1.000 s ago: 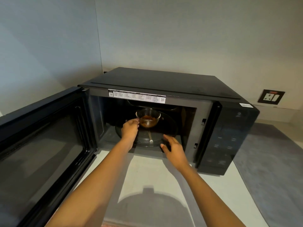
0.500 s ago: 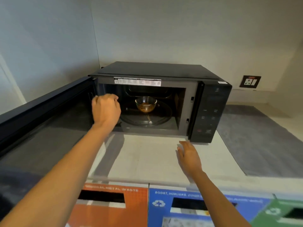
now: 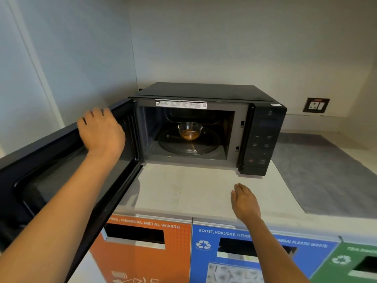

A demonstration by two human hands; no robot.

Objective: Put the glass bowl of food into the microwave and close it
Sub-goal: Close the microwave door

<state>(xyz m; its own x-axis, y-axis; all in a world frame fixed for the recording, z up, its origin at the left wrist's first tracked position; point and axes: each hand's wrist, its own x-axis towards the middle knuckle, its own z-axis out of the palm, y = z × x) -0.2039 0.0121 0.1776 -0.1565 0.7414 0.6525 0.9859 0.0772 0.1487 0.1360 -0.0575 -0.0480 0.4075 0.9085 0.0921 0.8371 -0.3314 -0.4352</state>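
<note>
Near: my right hand hovers flat and empty above the counter. Middle: my left hand drapes over the open door at its top edge; rigid, hinged, I judge it swings lightly. Far: glass bowl, fragile, resting on the turntable inside the microwave.

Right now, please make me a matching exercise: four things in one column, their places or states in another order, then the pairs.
1. glass bowl
2. microwave door
3. left hand
4. right hand

A. swung wide open
B. on the turntable inside the microwave
C. open, over the counter
D. on the door's top edge

Pairs: 1-B, 2-A, 3-D, 4-C
</note>
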